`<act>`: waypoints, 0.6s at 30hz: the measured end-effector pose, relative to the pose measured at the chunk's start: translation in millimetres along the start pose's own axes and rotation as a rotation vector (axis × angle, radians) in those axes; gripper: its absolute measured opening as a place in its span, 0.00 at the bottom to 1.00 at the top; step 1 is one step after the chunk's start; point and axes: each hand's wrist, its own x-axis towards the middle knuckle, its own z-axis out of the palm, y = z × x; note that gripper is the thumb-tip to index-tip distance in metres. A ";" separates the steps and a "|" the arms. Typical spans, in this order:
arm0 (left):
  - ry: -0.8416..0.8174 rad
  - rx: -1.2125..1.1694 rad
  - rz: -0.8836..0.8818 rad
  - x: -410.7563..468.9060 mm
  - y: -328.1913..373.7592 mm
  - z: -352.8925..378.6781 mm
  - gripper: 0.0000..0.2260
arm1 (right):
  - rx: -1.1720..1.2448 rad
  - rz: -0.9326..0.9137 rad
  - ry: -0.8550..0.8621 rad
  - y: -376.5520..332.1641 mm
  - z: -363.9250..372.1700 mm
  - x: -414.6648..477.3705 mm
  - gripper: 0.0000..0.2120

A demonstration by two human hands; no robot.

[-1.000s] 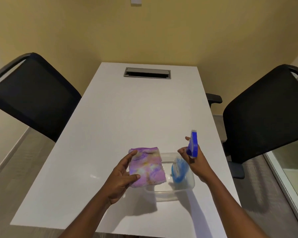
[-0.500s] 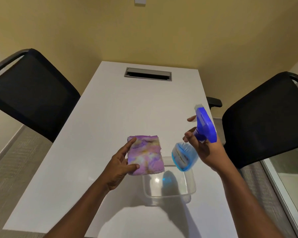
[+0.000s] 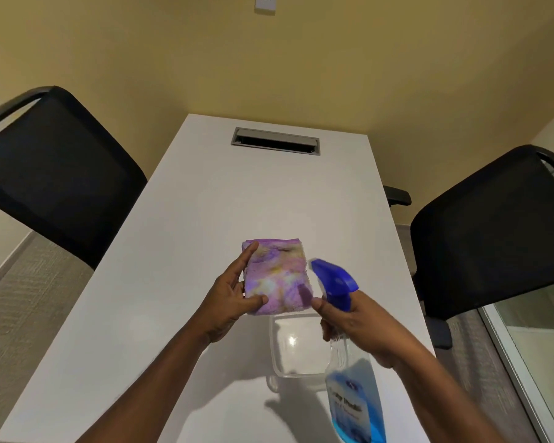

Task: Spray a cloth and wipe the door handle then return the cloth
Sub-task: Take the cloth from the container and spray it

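My left hand (image 3: 230,298) holds a folded purple and yellow cloth (image 3: 277,278) up above the white table (image 3: 173,251), thumb on its front face. My right hand (image 3: 354,321) grips a clear spray bottle (image 3: 354,401) with blue liquid around its neck. The bottle's blue trigger head (image 3: 331,279) points left at the cloth, its nozzle a few centimetres from the fabric. A clear plastic container (image 3: 296,350) sits empty on the table below both hands. No door handle is in view.
Two black mesh office chairs stand beside the table, one on the left (image 3: 55,174) and one on the right (image 3: 499,225). A grey cable slot (image 3: 275,141) is set into the table's far end. A glass panel (image 3: 538,353) runs along the right.
My right hand lifted the bottle out of the container, then swung its nozzle round toward the cloth. My left hand raised the cloth slightly.
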 end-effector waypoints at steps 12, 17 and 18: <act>-0.043 0.086 -0.043 7.7 4.1 3.4 0.40 | -0.160 0.086 -0.105 6.7 19.7 -0.6 0.12; -0.042 0.092 -0.040 8.2 2.1 1.1 0.40 | -0.210 0.082 -0.117 6.4 27.9 -3.7 0.11; -0.041 0.093 -0.036 8.3 1.9 0.4 0.40 | -0.203 0.086 -0.114 7.3 28.3 -4.1 0.11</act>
